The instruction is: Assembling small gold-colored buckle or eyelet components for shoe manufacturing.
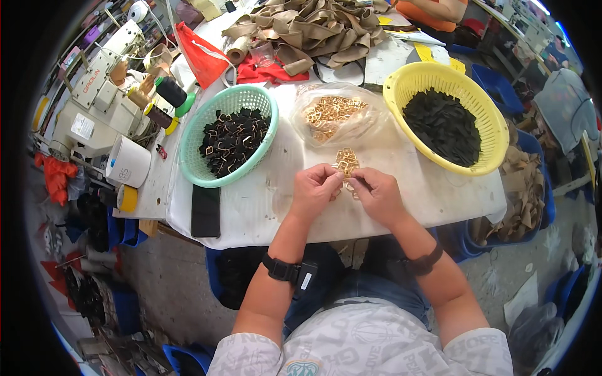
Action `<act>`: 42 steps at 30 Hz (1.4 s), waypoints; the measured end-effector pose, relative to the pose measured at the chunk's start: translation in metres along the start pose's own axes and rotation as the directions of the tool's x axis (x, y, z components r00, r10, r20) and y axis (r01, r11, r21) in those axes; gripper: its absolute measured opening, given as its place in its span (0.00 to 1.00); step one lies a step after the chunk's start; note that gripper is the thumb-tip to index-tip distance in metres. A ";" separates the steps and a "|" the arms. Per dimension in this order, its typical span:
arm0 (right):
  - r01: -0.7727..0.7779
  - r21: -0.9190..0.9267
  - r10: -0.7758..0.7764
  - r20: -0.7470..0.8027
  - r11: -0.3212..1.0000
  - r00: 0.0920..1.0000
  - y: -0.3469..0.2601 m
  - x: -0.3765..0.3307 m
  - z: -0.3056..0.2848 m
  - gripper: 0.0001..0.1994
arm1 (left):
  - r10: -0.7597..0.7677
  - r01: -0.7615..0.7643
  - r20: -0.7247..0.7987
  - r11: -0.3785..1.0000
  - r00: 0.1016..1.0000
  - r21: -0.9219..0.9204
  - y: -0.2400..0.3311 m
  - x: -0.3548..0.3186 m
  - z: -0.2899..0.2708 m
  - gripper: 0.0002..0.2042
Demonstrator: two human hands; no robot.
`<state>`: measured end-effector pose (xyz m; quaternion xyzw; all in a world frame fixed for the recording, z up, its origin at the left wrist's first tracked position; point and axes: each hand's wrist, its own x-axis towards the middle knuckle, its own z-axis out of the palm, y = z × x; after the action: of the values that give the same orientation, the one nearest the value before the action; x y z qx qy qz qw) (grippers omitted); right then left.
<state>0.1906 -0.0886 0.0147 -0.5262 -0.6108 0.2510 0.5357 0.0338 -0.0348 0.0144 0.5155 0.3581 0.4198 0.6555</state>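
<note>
The left hand (315, 190) and right hand (378, 193) meet above the worktop (257, 210), fingers pinched closed; whatever they grip is too small to identify. The loose gold rings (347, 158) lie on the worktop just beyond the fingertips, between the green basket (270, 113) and yellow basket (501, 135). Sound handling likely requires a light, square pinch, single pieces, and wrists kept clear of the pile.

A white-covered bench (433, 195) stood over a grey floor (169, 276); upper right, what was probably a tube light (540, 6) glowed.
</note>
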 end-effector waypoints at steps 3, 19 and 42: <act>-0.091 0.123 0.087 0.033 0.988 0.996 0.003 -0.001 0.001 0.05 | 0.022 -0.022 0.021 1.000 1.000 0.017 -0.002 0.001 -0.002 0.05; -0.234 0.282 0.205 0.126 0.930 0.971 0.008 0.003 -0.005 0.05 | 0.042 -0.046 0.089 0.998 0.995 0.035 0.000 -0.003 -0.006 0.05; -0.023 0.125 0.026 -0.022 0.992 0.999 0.005 -0.006 -0.001 0.04 | 0.149 -0.156 0.049 0.973 0.988 0.170 0.001 -0.004 0.003 0.02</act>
<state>0.1921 -0.0931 0.0084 -0.5022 -0.5811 0.2891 0.5715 0.0348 -0.0395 0.0157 0.6041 0.3408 0.4269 0.5803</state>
